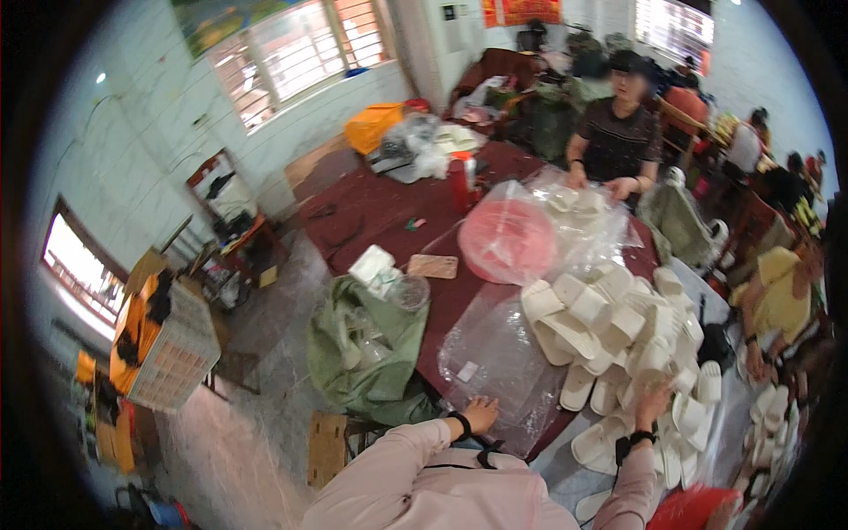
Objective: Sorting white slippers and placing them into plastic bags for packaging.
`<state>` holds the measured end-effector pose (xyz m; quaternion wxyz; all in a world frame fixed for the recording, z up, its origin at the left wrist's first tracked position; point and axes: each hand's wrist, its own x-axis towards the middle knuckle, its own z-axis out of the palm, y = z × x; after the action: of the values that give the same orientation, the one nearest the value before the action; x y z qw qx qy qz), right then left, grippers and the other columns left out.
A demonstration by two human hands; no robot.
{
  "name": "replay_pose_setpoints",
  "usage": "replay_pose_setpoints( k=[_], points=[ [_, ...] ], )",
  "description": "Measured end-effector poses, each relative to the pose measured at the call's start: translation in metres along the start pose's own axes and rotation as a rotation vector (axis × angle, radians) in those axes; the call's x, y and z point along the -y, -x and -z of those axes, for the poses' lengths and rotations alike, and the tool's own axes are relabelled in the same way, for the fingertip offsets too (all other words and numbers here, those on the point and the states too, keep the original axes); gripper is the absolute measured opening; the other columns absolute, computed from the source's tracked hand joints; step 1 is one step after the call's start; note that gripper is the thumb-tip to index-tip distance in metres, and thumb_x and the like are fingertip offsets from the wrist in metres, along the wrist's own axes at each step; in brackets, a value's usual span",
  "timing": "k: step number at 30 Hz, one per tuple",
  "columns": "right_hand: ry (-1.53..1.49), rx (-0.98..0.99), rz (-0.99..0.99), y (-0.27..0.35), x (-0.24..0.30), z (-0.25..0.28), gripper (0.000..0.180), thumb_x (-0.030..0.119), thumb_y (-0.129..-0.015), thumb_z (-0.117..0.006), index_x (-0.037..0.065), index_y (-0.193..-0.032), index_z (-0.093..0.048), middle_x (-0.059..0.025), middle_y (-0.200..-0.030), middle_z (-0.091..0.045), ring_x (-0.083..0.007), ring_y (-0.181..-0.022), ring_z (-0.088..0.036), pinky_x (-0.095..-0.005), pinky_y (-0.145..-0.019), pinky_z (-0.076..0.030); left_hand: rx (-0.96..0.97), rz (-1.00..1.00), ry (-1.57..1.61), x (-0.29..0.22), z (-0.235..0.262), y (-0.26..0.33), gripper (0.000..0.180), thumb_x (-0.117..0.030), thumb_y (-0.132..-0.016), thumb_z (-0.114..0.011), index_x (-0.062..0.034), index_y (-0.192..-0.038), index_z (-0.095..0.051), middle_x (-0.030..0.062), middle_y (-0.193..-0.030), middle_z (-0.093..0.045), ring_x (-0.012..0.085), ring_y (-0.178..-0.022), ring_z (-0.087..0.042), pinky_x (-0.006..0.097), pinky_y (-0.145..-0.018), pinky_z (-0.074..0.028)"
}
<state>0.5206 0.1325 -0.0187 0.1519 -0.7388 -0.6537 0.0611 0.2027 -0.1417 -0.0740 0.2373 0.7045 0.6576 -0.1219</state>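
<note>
My left hand (480, 413) lies flat on a clear plastic bag (495, 353) spread at the near edge of the dark red table (380, 212). My right hand (652, 402) reaches up into a heap of white slippers (618, 327), its fingers touching one slipper; whether it grips it is hard to see. Both wrists wear dark bands, and my sleeves are pale pink.
A person in a dark shirt (618, 141) works across the table with a pink round lid (506, 240) under clear plastic. A red bottle (459, 181), a green sack (367, 349), a crate (163, 344), and other seated people at the right.
</note>
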Motion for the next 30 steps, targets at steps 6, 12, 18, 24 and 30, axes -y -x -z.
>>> replay_pose_setpoints(
  k=[6,12,18,24,30],
  points=[
    [-0.316,-0.314,0.155,-0.034,-0.071,-0.003,0.044,0.011,-0.083,-0.044,0.0,-0.125,-0.036,-0.0195,-0.125,-0.041,-0.0333,-0.117,-0.037,-0.037,-0.098,-0.028,-0.003,0.04,-0.004,-0.014,-0.003,0.002,0.048,-0.018,-0.078,-0.05,-0.0025,-0.123,-0.039,0.0189,-0.135,-0.025,0.0389,-0.118,-0.031,0.051,-0.094,-0.027],
    [-0.612,-0.473,0.012,-0.035,-0.051,0.039,0.046,0.009,-0.082,-0.045,0.002,-0.127,-0.036,-0.02,-0.124,-0.042,-0.032,-0.114,-0.04,-0.0358,-0.095,-0.03,0.033,0.054,0.061,-0.019,0.001,-0.003,0.054,-0.016,-0.073,-0.057,-0.0026,-0.122,-0.04,0.021,-0.136,-0.022,0.037,-0.118,-0.032,0.047,-0.094,-0.03],
    [-0.795,-0.484,0.124,0.016,0.042,0.127,0.045,0.018,-0.085,-0.049,0.008,-0.127,-0.039,-0.0164,-0.125,-0.043,-0.0255,-0.108,-0.045,-0.0341,-0.089,-0.036,0.024,0.048,0.218,-0.01,-0.007,-0.021,0.039,-0.016,-0.07,-0.058,-0.0022,-0.106,-0.054,0.0191,-0.128,-0.033,0.0364,-0.111,-0.04,0.044,-0.09,-0.035],
    [-1.101,-0.449,0.205,0.09,0.127,0.186,0.044,0.018,-0.084,-0.049,0.008,-0.125,-0.041,-0.0157,-0.123,-0.042,-0.0271,-0.11,-0.042,-0.0361,-0.093,-0.032,0.321,-0.061,0.334,-0.013,0.051,-0.028,0.039,-0.022,-0.073,-0.058,-0.0009,-0.105,-0.052,0.018,-0.121,-0.039,0.0345,-0.109,-0.042,0.043,-0.086,-0.039],
    [-1.114,-0.202,0.36,0.129,0.164,0.165,0.046,0.019,-0.084,-0.047,0.004,-0.127,-0.038,-0.0124,-0.131,-0.035,-0.026,-0.117,-0.035,-0.0364,-0.097,-0.028,-0.308,-0.495,0.94,-0.025,0.12,-0.031,0.099,-0.046,-0.07,-0.064,-0.0047,-0.136,-0.003,0.0235,-0.138,-0.013,0.0319,-0.128,-0.015,0.038,-0.105,-0.016]
  ],
)
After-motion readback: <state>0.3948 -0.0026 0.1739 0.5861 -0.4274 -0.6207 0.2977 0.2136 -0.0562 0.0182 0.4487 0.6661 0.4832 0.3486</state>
